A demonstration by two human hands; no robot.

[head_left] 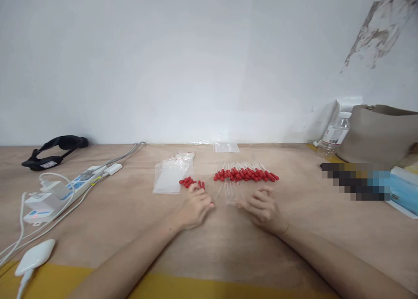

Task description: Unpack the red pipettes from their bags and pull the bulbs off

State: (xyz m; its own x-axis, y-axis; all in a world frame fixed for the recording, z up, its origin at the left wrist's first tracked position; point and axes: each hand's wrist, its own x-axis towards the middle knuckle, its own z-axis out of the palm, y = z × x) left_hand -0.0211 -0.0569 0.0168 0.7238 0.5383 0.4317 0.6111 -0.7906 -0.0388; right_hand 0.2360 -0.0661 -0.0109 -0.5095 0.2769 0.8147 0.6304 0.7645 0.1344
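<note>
Left grip [196,206]: curled; hold unclear
Right grip [266,212]: loosely curled; hold unclear
Red pieces [187,183]: just beyond left grip
Clear tubes [232,190]: beside right grip

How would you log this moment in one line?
left hand: near red pieces; right hand: near clear tubes; red-tipped tubes: heaped together; plastic bags: left of red-tipped tubes
</note>
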